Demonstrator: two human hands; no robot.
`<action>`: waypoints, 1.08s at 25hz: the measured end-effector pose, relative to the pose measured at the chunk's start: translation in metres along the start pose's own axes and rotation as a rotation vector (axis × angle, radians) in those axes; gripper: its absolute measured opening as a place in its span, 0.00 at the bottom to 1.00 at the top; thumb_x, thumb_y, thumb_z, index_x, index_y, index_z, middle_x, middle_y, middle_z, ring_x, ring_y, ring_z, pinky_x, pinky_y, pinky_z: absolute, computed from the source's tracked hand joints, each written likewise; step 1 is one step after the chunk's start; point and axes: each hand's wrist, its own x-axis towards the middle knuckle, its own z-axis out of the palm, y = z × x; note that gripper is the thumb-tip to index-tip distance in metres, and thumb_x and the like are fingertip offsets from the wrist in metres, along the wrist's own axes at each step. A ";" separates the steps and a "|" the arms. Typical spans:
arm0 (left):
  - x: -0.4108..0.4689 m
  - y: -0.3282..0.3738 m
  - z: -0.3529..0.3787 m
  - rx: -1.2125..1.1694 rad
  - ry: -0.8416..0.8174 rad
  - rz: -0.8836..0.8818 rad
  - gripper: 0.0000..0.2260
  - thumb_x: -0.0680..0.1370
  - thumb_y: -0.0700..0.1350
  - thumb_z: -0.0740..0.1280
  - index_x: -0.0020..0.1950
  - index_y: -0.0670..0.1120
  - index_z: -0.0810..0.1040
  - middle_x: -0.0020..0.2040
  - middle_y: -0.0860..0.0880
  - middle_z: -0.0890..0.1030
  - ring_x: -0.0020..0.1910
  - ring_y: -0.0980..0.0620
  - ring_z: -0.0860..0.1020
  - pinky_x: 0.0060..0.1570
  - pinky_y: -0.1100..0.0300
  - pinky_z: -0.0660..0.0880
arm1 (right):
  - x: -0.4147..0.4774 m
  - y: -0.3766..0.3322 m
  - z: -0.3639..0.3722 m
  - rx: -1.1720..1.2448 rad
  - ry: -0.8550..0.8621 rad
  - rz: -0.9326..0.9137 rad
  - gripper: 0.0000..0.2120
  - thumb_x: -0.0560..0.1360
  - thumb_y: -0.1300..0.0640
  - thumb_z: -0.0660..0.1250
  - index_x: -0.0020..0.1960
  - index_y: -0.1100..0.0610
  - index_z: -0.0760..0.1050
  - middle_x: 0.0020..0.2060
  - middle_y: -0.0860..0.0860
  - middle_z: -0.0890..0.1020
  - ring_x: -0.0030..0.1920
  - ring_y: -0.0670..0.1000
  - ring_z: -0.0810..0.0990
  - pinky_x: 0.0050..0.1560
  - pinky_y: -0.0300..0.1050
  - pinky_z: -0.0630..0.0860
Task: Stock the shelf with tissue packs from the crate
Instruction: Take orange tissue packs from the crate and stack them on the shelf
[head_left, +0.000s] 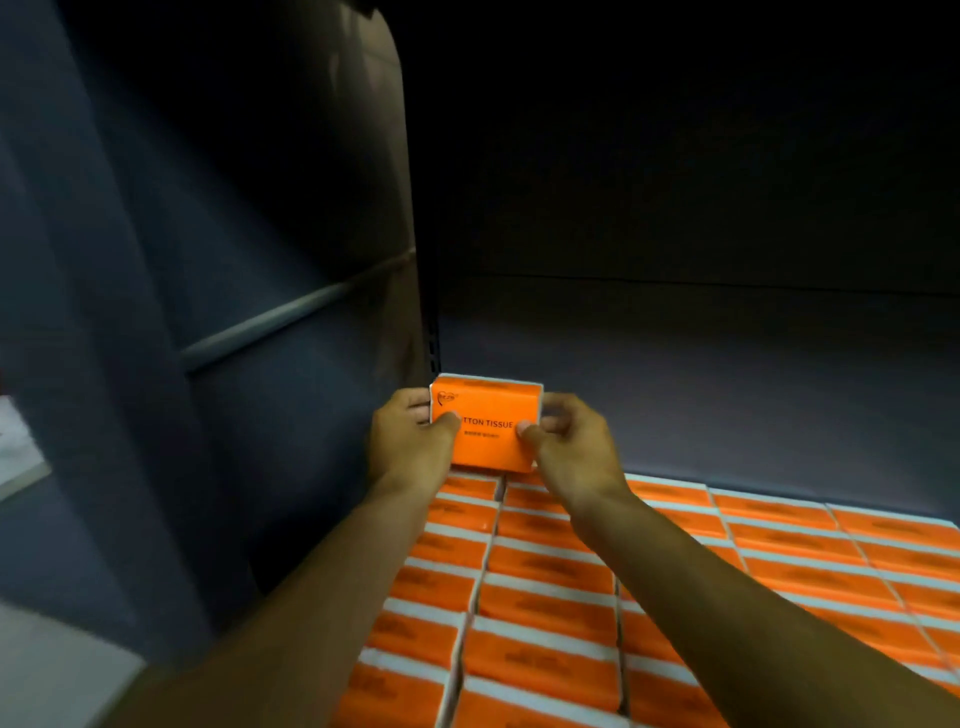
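Your left hand (410, 441) and right hand (569, 441) grip the orange cotton tissue pack (485, 410) by its sides (thumbs on its printed face), upright at the shelf's (727, 405) left end, just behind the stocked rows of packs (545, 597)

The orange pack (485, 415) reads "TTON TISSUE" in dark capitals across its face; the thumb of the left hand (410, 441) covers whatever letters come before. Just under those words runs a smaller line of print, too fine to read. A heart logo (445, 399) in the pack's upper left corner holds tiny lettering, also illegible. The stacked packs (545, 587) below carry dark print, blurred beyond reading.
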 end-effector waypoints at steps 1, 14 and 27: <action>0.009 -0.005 0.002 0.004 0.007 -0.005 0.12 0.78 0.42 0.69 0.60 0.49 0.76 0.51 0.52 0.79 0.41 0.56 0.78 0.37 0.61 0.74 | 0.007 0.003 0.006 -0.016 0.007 -0.011 0.11 0.76 0.54 0.70 0.57 0.46 0.76 0.48 0.46 0.82 0.50 0.50 0.82 0.56 0.55 0.80; 0.029 -0.033 0.009 0.154 -0.010 -0.032 0.15 0.80 0.41 0.65 0.67 0.49 0.75 0.53 0.53 0.82 0.38 0.58 0.78 0.35 0.61 0.74 | 0.018 0.025 0.023 -0.290 0.024 -0.082 0.11 0.75 0.53 0.72 0.52 0.51 0.71 0.51 0.48 0.79 0.52 0.49 0.79 0.48 0.38 0.74; -0.118 0.011 -0.004 0.110 -0.125 0.121 0.14 0.77 0.40 0.70 0.62 0.49 0.79 0.58 0.52 0.81 0.58 0.54 0.78 0.58 0.59 0.74 | -0.113 -0.014 -0.093 -0.257 0.025 -0.163 0.14 0.73 0.58 0.72 0.55 0.48 0.73 0.47 0.45 0.79 0.40 0.46 0.80 0.42 0.44 0.77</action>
